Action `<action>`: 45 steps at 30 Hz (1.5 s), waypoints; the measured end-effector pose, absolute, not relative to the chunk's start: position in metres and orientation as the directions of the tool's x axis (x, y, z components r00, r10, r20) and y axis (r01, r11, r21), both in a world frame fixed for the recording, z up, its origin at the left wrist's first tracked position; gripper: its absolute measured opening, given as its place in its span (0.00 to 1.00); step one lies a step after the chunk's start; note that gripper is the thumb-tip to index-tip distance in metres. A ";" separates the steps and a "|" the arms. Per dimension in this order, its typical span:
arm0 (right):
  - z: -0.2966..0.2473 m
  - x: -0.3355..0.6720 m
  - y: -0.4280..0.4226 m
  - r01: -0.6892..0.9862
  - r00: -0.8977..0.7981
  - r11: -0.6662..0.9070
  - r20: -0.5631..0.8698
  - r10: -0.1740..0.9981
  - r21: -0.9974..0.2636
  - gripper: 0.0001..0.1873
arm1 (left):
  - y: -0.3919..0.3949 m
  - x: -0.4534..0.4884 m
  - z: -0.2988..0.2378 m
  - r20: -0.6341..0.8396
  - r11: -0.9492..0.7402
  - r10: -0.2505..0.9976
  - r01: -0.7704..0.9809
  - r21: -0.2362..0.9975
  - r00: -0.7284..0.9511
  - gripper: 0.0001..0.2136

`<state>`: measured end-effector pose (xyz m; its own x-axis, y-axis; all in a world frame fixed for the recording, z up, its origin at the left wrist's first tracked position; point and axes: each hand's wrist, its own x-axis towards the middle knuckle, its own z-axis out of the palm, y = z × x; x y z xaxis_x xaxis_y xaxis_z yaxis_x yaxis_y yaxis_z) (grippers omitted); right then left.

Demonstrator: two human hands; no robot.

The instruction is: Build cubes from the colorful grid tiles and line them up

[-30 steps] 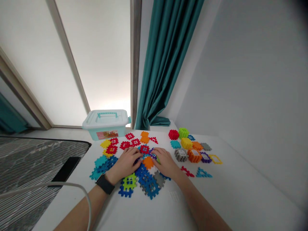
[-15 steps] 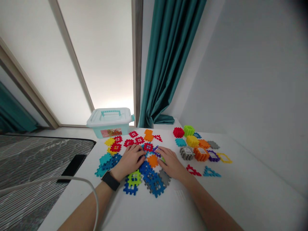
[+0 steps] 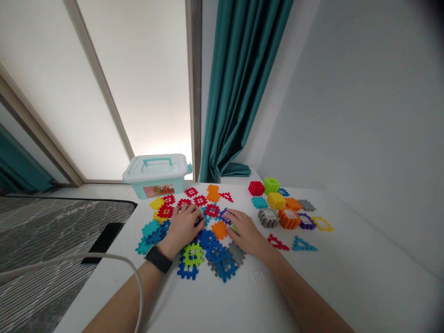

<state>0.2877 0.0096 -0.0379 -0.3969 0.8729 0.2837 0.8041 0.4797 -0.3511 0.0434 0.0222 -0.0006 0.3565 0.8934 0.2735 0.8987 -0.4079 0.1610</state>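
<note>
My left hand (image 3: 185, 225), with a dark watch on the wrist, is curled down among flat notched plastic building pieces. A dark bit shows between its thumb and fingers, too hidden to name. My right hand (image 3: 243, 230) lies with its thumb apart from its fingers, the fingertips touching a purple window piece (image 3: 226, 216). A green piece (image 3: 234, 227) peeks out beneath that hand. Between the hands are an orange piece (image 3: 219, 230) and a red window piece (image 3: 212, 210). Blue pieces (image 3: 217, 252) overlap nearer me, beside a lime-green window piece (image 3: 193, 254).
A lidded teal box (image 3: 157, 173) stands at the table's back left. To the right are stacks of grey (image 3: 268, 218), orange (image 3: 289, 218) and yellow pieces (image 3: 276, 200), plus red (image 3: 277, 242) and blue triangles (image 3: 304, 243). A white cable (image 3: 130, 268) crosses in front; a black flat object (image 3: 103, 243) lies left.
My left hand has shifted a little to the left over the pieces, uncovering more blue near the centre. My right hand stays by the purple window piece. The view has shifted slightly.
</note>
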 end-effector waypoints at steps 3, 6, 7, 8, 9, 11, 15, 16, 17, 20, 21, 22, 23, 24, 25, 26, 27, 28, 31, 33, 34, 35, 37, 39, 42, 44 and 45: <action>-0.038 0.288 0.010 0.804 -0.396 0.479 0.285 0.873 -0.353 0.22 | 0.021 0.044 0.000 0.297 -0.372 0.898 0.921 0.118 0.325 0.07; -0.039 0.288 0.010 0.799 -0.399 0.489 0.299 0.867 -0.351 0.22 | 0.019 0.048 0.000 0.313 -0.349 0.902 0.929 0.125 0.297 0.06; -0.040 0.288 0.010 0.797 -0.400 0.492 0.303 0.865 -0.350 0.22 | 0.018 0.050 0.000 0.311 -0.348 0.904 0.928 0.135 0.294 0.06; -0.040 0.288 0.010 0.797 -0.400 0.493 0.306 0.864 -0.350 0.22 | 0.017 0.053 0.000 0.305 -0.347 0.906 0.926 0.146 0.291 0.07; -0.040 0.288 0.010 0.797 -0.399 0.492 0.307 0.864 -0.350 0.22 | 0.016 0.055 0.000 0.298 -0.346 0.910 0.925 0.157 0.290 0.08; -0.040 0.287 0.010 0.799 -0.394 0.487 0.305 0.867 -0.351 0.21 | 0.017 0.058 0.000 0.281 -0.341 0.917 0.923 0.178 0.284 0.09; -0.038 0.286 0.009 0.806 -0.391 0.479 0.294 0.872 -0.349 0.21 | 0.022 0.060 0.001 0.241 -0.311 0.936 0.925 0.219 0.258 0.10; -0.037 0.286 0.009 0.806 -0.392 0.479 0.292 0.872 -0.348 0.21 | 0.024 0.060 0.001 0.232 -0.304 0.940 0.926 0.224 0.252 0.10; -0.037 0.286 0.009 0.806 -0.392 0.479 0.293 0.872 -0.347 0.21 | 0.025 0.060 0.001 0.224 -0.297 0.943 0.928 0.225 0.248 0.10; -0.036 0.286 0.008 0.805 -0.394 0.483 0.297 0.870 -0.346 0.20 | 0.026 0.059 0.001 0.210 -0.294 0.945 0.931 0.216 0.250 0.09; -0.036 0.286 0.009 0.805 -0.394 0.482 0.296 0.870 -0.345 0.20 | 0.027 0.059 0.002 0.204 -0.294 0.946 0.932 0.212 0.252 0.08; -0.036 0.286 0.009 0.807 -0.394 0.481 0.293 0.871 -0.344 0.20 | 0.026 0.058 0.002 0.198 -0.293 0.947 0.933 0.208 0.253 0.08; -0.036 0.287 0.009 0.808 -0.394 0.479 0.288 0.873 -0.344 0.20 | 0.026 0.058 0.002 0.193 -0.292 0.948 0.934 0.205 0.254 0.07; -0.036 0.287 0.009 0.809 -0.396 0.478 0.284 0.874 -0.343 0.20 | 0.026 0.058 0.002 0.191 -0.291 0.948 0.935 0.202 0.254 0.07; -0.036 0.287 0.009 0.809 -0.397 0.477 0.279 0.874 -0.342 0.21 | 0.027 0.058 0.002 0.192 -0.290 0.948 0.936 0.199 0.253 0.07; -0.037 0.287 0.010 0.810 -0.400 0.478 0.275 0.874 -0.341 0.21 | 0.027 0.057 0.002 0.195 -0.290 0.948 0.936 0.198 0.252 0.07; -0.037 0.287 0.010 0.810 -0.402 0.478 0.273 0.874 -0.340 0.21 | 0.027 0.057 0.002 0.198 -0.290 0.947 0.936 0.199 0.252 0.07; -0.037 0.287 0.010 0.810 -0.403 0.479 0.271 0.874 -0.339 0.21 | 0.027 0.057 0.001 0.199 -0.291 0.947 0.935 0.201 0.252 0.07; -0.037 0.288 0.010 0.810 -0.405 0.481 0.273 0.873 -0.336 0.22 | 0.028 0.057 0.000 0.212 -0.300 0.943 0.933 0.199 0.258 0.07; -0.037 0.288 0.010 0.812 -0.404 0.480 0.274 0.873 -0.332 0.22 | 0.028 0.057 0.000 0.242 -0.319 0.931 0.930 0.181 0.272 0.07; -0.037 0.288 0.010 0.813 -0.404 0.480 0.273 0.873 -0.332 0.22 | 0.027 0.057 0.000 0.260 -0.330 0.924 0.928 0.171 0.280 0.07; -0.037 0.288 0.010 0.813 -0.403 0.478 0.272 0.874 -0.332 0.23 | 0.027 0.056 0.001 0.277 -0.340 0.917 0.927 0.162 0.288 0.07; -0.037 0.288 0.010 0.812 -0.400 0.477 0.273 0.875 -0.336 0.22 | 0.026 0.055 0.003 0.300 -0.353 0.906 0.923 0.151 0.298 0.07; -0.038 0.288 0.010 0.809 -0.398 0.478 0.280 0.874 -0.342 0.22 | 0.024 0.052 0.006 0.309 -0.358 0.902 0.922 0.145 0.302 0.07; -0.040 0.289 0.009 0.801 -0.391 0.483 0.302 0.870 -0.355 0.22 | 0.023 0.044 0.010 0.315 -0.364 0.899 0.920 0.147 0.305 0.06; -0.040 0.289 0.009 0.791 -0.382 0.489 0.327 0.864 -0.368 0.22 | 0.022 0.038 0.012 0.328 -0.370 0.894 0.916 0.155 0.306 0.06; -0.040 0.289 0.010 0.784 -0.376 0.494 0.345 0.860 -0.376 0.22 | 0.022 0.036 0.012 0.339 -0.378 0.889 0.912 0.161 0.309 0.07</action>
<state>0.2886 0.0095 -0.0400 -0.3759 0.8600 0.3451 0.7840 0.4937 -0.3764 0.0356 0.0221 0.0124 0.3087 0.8886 0.3393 0.9116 -0.3782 0.1610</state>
